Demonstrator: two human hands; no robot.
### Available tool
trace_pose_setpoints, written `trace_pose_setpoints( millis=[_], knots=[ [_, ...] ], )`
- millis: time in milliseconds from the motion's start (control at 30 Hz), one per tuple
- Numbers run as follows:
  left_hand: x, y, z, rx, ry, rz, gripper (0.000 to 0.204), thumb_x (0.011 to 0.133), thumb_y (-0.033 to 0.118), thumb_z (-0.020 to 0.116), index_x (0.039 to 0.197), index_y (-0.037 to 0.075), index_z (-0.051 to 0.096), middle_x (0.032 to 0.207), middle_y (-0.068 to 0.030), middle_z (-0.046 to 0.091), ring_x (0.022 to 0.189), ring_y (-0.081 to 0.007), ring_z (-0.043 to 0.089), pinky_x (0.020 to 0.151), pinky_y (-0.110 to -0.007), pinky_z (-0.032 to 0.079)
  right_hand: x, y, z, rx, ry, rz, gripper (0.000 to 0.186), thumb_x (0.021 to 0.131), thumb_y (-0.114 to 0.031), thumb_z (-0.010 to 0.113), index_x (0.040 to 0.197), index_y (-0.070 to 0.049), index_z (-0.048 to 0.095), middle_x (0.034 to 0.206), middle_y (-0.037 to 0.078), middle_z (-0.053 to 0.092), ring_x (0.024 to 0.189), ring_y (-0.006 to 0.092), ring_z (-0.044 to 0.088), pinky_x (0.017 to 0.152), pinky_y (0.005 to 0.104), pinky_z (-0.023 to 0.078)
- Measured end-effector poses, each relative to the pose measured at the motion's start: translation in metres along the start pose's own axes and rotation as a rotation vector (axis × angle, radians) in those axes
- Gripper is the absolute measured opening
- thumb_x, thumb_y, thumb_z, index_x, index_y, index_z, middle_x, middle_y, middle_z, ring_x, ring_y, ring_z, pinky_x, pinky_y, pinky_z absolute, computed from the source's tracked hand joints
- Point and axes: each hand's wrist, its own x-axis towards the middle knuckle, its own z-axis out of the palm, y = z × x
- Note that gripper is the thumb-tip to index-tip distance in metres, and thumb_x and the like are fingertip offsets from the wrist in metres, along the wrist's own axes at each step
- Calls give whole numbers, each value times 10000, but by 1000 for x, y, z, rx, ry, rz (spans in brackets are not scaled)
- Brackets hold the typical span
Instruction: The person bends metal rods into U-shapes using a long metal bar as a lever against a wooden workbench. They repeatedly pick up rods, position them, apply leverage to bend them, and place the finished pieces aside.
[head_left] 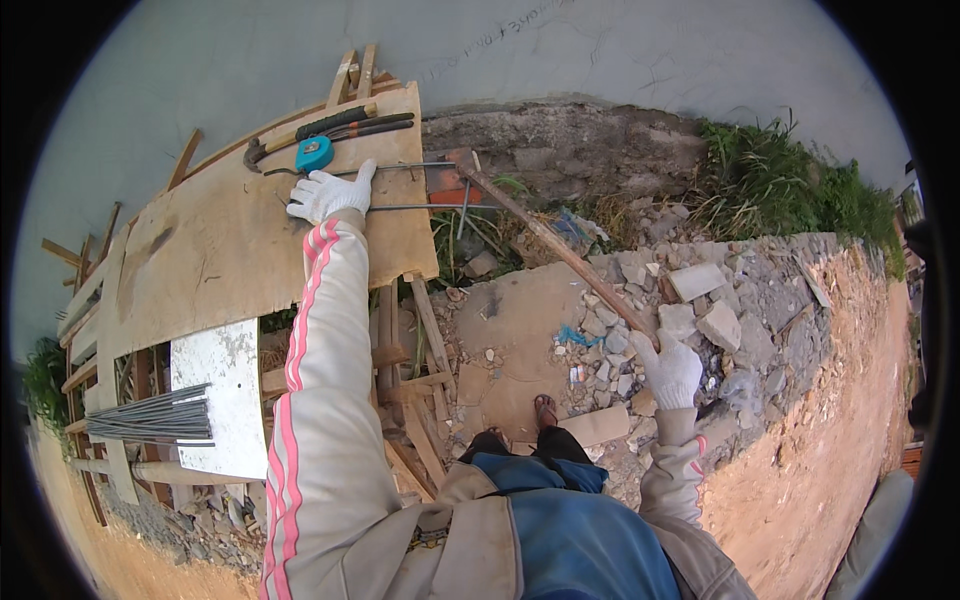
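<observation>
My left hand [328,196], in a white glove, is pressed down on a plywood board [220,250]. Its fingers curl over a thin steel rod [425,207], while the thumb points away. Another length of rod runs past the thumb toward the board's right edge. My right hand [668,372], also gloved, grips the lower end of a long rusty bar [560,245]. The bar's far end meets a rusty metal piece [450,178] by the board's edge. Just beyond my left hand lie a turquoise tape measure [314,153], a hammer [290,135] and dark-handled pincers [370,128].
Cut steel rods [150,417] lie bundled on a white panel [225,370] at the left. Wooden slats [425,335] prop the board. Broken concrete [720,325] covers the ground to the right, with grass [745,185] along the grey wall [640,55].
</observation>
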Motion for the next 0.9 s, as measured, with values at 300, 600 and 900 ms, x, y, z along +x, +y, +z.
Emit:
trace_pose_setpoints(
  millis=[300, 600, 900],
  knots=[
    [-5, -3, -4, -32, 32, 21, 1177, 810, 948, 555, 1522, 12, 536, 1537, -247, 527, 1471, -403, 419, 1192, -590, 240, 48, 22, 11, 117, -207, -111, 558, 968, -631, 673, 1024, -78, 721, 847, 232, 733, 833, 441, 726, 717, 537, 547],
    [-2, -15, 14, -159, 203, 167, 810, 932, 721, 629, 1463, 110, 642, 1518, -160, 594, 1477, -365, 445, 1203, -596, 256, 147, -89, 42, 512, -341, -407, 450, 951, -484, 758, 1008, -49, 658, 903, 242, 691, 902, 473, 687, 750, 524, 517],
    [6, -27, 17, -291, 290, 613, 363, 944, 415, 731, 1201, 167, 798, 1280, -77, 716, 1296, -307, 598, 1077, -494, 423, 203, -117, 64, 759, -348, -508, 382, 958, -359, 812, 1044, -2, 707, 748, 33, 614, 661, 155, 526, 613, 349, 446]
  ],
)
